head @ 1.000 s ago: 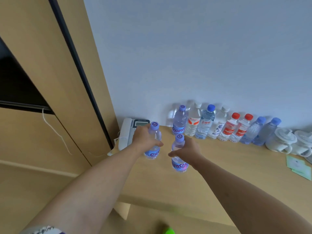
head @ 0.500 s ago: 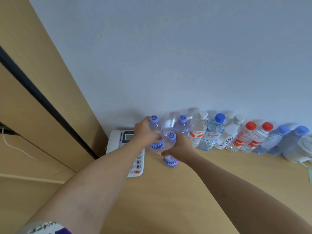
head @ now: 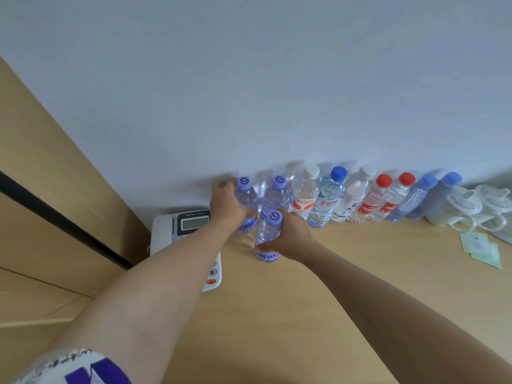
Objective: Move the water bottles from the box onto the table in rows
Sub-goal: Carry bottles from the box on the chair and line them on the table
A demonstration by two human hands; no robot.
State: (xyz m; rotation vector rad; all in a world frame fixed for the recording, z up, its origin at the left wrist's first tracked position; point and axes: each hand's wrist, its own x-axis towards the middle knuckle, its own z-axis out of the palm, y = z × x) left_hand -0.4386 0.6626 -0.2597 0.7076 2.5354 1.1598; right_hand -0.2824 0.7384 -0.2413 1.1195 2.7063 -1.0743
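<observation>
The pale grey-white wall (head: 277,79) fills the upper half of the view and bounds the far edge of the light wooden tabletop (head: 304,314). At 9 o'clock a tan wooden cabinet panel with a black strip (head: 55,206) closes off the left side. The tabletop lies bare from the centre toward 5 and 6 o'clock, between and beneath the two forearms, leaving wide open room in front of the bottles.

Along the wall from 12 to 2 o'clock stands a row of clear plastic water bottles (head: 360,198) with white, blue, red and pale blue caps, upright and shoulder to shoulder. At 3 o'clock, white plastic lidded cups with handles (head: 465,209) sit beside the row's end, with pale green paper cards (head: 482,248) just in front of them. At 10 o'clock a white desk telephone with a small screen (head: 177,231) lies near the tabletop's left edge, partly under the left forearm.

The left hand (head: 225,203) is clenched around a small clear bottle with a purple cap (head: 245,194), next to the row's left end. The right hand (head: 291,236) grasps a second purple-capped clear bottle (head: 267,236), upright just in front of the row, its base at or near the tabletop.
</observation>
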